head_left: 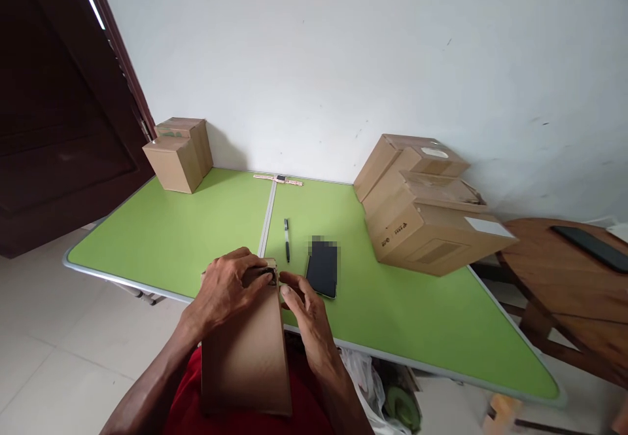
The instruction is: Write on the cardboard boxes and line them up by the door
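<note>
Because the oblong brown cardboard box (248, 350) overhung the green table (407, 324), I judged slippage possible should my bare left hand (228, 286), clasping its far end, slacken; whether my bare right hand (310, 311) gripped was unclear.

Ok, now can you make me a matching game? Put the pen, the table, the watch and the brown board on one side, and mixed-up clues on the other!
Things:
1. Pen
2. Table
3. Watch
4. Brown board

Clues:
A. Has a green top
B. Partly under the left hand
C. Laid out flat near the wall, with a pale pink strap
D. Lies between the white strip and the dark, phone-like slab

Right pairs: 1-D, 2-A, 3-C, 4-B
</note>
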A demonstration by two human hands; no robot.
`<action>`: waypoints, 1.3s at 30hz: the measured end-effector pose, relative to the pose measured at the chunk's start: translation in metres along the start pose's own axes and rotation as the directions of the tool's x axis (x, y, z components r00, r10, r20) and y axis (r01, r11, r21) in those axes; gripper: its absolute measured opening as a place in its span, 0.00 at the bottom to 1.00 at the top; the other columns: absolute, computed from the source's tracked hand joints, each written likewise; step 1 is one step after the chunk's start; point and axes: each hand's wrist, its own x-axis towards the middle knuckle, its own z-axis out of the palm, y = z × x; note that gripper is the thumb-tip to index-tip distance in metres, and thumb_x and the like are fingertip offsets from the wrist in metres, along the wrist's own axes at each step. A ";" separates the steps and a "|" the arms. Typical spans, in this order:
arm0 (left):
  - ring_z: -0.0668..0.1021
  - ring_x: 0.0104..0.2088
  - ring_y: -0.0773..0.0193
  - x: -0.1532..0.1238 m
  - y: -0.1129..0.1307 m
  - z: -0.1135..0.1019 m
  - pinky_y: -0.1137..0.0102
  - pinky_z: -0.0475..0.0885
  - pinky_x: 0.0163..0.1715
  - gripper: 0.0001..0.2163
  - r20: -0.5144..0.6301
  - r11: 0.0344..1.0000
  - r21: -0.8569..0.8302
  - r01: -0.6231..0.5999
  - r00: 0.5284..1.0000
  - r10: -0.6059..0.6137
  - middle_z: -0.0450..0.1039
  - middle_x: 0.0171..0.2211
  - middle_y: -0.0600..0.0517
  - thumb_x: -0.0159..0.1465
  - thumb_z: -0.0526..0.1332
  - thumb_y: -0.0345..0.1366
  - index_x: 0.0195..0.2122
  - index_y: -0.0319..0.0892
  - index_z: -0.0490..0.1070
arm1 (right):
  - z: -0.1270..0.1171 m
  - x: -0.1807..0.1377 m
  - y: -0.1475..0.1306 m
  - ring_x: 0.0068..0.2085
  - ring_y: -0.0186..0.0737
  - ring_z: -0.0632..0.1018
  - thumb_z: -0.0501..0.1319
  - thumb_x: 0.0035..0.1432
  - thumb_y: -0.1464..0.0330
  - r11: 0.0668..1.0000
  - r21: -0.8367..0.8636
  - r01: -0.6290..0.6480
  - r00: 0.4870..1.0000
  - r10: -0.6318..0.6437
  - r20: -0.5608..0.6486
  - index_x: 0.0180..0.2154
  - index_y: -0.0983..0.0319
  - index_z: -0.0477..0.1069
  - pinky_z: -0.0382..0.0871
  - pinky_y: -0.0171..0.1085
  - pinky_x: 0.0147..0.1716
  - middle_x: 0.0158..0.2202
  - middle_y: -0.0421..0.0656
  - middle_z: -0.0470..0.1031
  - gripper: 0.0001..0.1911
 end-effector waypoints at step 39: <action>0.85 0.37 0.58 -0.007 -0.020 0.005 0.69 0.71 0.33 0.11 -0.018 0.999 0.025 -0.035 0.999 0.035 0.85 0.42 0.51 0.71 0.63 0.39 0.51 0.51 0.83 | 0.005 0.010 -0.031 0.49 0.48 0.81 0.58 0.69 0.57 0.943 -0.294 0.157 0.987 -0.156 0.027 0.48 0.56 0.76 0.76 0.40 0.43 0.49 0.45 0.80 0.15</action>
